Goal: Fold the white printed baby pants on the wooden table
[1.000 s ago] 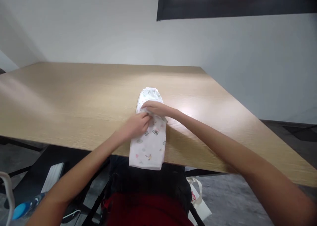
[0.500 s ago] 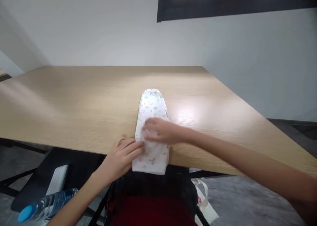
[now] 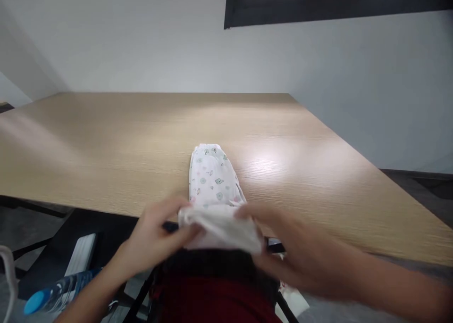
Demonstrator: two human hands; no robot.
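A long folded strip of white cloth [image 3: 212, 181] with small pastel prints lies lengthwise on the wooden table [image 3: 106, 158]. Its near end [image 3: 219, 226] is lifted and doubled over. My left hand [image 3: 159, 233] pinches the left side of that raised fold, and my right hand [image 3: 293, 247], blurred by motion, grips its right side. The far end of the strip stays flat on the wood.
A plastic water bottle with a blue cap [image 3: 60, 292] sits below the table's near edge at left, beside a white flat object [image 3: 79, 254]. Dark red cloth [image 3: 212, 304] lies below my hands. A black window frame [image 3: 318, 2] crosses the wall above.
My hands have moved from pressing the strip flat to lifting its near end. That end is now raised and doubled over, so the strip lies shorter on the table.
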